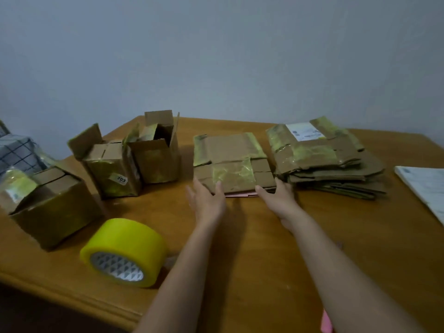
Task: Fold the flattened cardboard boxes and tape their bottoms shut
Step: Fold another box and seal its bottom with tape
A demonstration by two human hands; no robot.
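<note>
Both hands reach for a flattened brown cardboard box (233,162) mid-tabletop.

Left hand (206,200) and right hand (278,200) touch its near edge, fingers straight, each grip released. Old yellowish tape may make the panels stick or tear when opened.

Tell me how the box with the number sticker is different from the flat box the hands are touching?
The number-sticker box stands up, folded into shape; the flat box lies flattened on the table. The sticker box has flaps open on top; the flat box has none raised. Nobody touches the sticker box, while the left hand and right hand reach the flat box. Both are brown cardboard with yellowish tape.
</note>
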